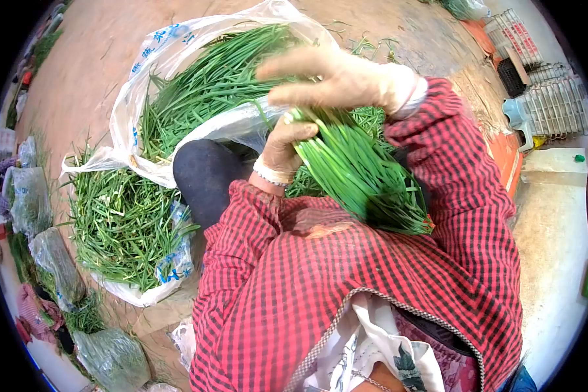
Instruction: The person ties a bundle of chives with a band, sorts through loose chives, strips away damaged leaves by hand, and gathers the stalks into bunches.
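Observation:
My left hand (285, 145) is closed round the pale ends of a bunch of garlic chives (359, 171). The green leaves slant down to the right, over my lap and against my right sleeve. Just above those pale ends is my right hand (330, 77), blurred by motion, with its fingers stretched out and apart. I see nothing in it. Beyond both hands, a large heap of long green chives (222, 85) lies in an open white plastic bag (125, 108) with blue lettering.
Shorter, tangled green trimmings (127, 228) fill another plastic bag at the left, beside my dark knee (206, 179). Wrapped bundles of greens (114, 356) line the far left. Plastic crates (555, 108) stand at the right, near an orange-red edge (505, 163).

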